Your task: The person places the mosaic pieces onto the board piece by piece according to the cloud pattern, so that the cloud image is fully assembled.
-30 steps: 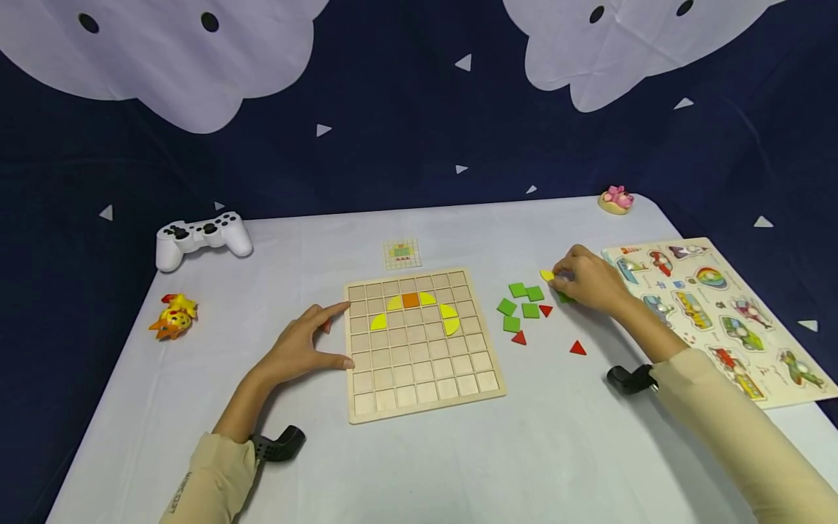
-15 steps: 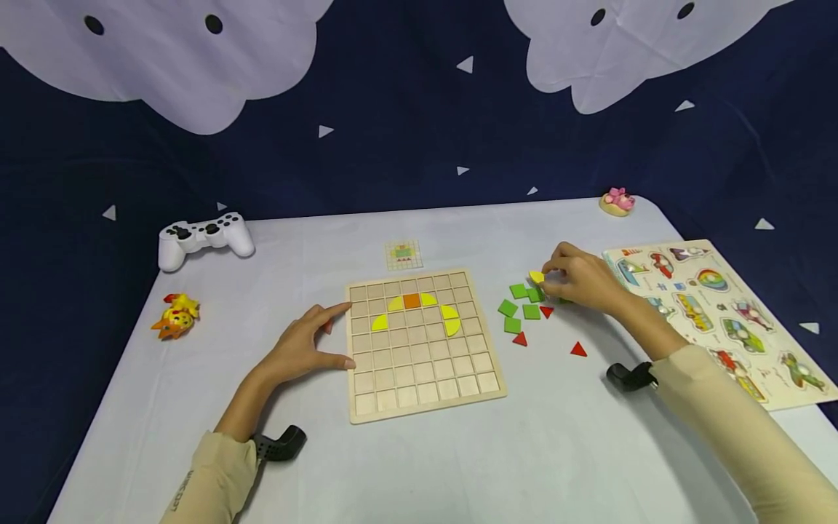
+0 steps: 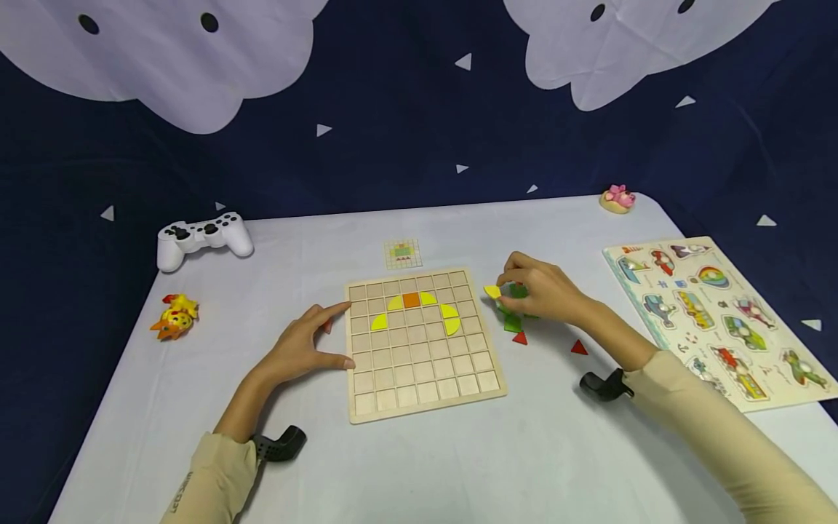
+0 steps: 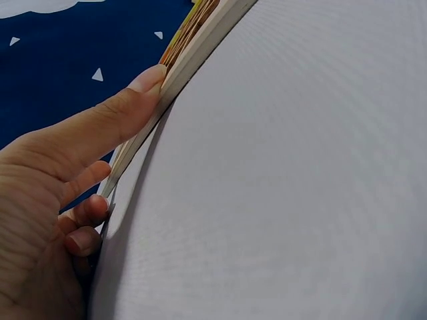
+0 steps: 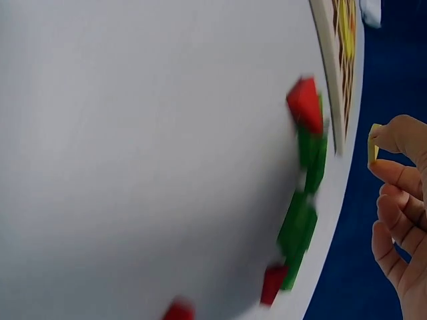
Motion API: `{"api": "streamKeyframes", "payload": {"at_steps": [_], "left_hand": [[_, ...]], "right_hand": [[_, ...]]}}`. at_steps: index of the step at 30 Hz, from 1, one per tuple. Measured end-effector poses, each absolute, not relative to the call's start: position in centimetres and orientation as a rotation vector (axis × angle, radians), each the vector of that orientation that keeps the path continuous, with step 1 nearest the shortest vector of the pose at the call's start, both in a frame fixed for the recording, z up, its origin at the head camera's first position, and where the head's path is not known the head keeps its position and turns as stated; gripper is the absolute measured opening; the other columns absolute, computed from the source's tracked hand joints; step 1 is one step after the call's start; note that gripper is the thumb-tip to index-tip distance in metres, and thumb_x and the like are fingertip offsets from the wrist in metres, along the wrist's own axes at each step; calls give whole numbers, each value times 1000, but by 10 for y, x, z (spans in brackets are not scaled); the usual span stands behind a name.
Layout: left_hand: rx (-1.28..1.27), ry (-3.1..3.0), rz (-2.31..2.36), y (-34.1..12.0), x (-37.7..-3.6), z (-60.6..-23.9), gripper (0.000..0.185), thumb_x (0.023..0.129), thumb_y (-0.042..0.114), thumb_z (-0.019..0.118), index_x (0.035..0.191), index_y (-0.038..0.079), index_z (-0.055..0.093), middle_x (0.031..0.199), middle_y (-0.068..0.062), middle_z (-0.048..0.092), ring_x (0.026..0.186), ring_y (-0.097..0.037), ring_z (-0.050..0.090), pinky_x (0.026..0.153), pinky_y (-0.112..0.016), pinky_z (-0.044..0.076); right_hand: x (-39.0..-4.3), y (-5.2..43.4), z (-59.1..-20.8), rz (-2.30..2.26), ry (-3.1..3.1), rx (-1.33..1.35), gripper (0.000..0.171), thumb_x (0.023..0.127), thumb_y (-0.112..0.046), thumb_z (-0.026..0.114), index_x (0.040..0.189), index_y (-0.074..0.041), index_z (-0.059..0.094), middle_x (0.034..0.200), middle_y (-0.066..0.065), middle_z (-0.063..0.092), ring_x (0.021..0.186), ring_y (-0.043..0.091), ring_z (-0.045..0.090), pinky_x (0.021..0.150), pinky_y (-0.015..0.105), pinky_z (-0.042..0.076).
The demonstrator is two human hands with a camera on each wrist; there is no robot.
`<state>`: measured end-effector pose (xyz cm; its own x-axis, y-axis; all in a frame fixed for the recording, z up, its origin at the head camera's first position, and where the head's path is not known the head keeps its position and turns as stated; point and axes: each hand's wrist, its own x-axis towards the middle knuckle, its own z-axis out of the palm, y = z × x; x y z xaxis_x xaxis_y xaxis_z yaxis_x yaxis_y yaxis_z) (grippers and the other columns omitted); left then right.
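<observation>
Pinches a yellow quarter-circle tile point(image 3: 492, 292) between thumb and forefinger of the right hand point(image 3: 542, 290), raised off the table point(image 3: 458, 466) just beside the right edge of the wooden grid board point(image 3: 427, 391). Hides parts of the green square tiles point(image 3: 513, 324) beneath that hand, with red triangle tiles point(image 3: 579, 348) near. Touches the board's left edge with the left hand point(image 3: 302, 346), thumb and forefinger extended and spread apart. Has an orange square tile point(image 3: 411, 300) set in the grid between two yellow quarter-circles point(image 3: 428, 298).
</observation>
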<state>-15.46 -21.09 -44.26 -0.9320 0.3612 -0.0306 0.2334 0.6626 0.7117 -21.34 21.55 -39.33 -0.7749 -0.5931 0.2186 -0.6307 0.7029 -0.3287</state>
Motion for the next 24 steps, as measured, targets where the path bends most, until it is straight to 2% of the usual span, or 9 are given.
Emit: {"api": "streamKeyframes", "payload": {"at_steps": [24], "left_hand": [[496, 2713, 1124, -212, -155, -443, 100, 65, 41, 92, 150, 16, 45, 93, -3, 42, 84, -18, 39, 78, -37, 32]], "right_hand": [[-196, 148, -395, 645, -2719, 1233, 18, 81, -22, 77, 93, -9, 76, 98, 0, 58, 76, 14, 55, 64, 26, 47]]}}
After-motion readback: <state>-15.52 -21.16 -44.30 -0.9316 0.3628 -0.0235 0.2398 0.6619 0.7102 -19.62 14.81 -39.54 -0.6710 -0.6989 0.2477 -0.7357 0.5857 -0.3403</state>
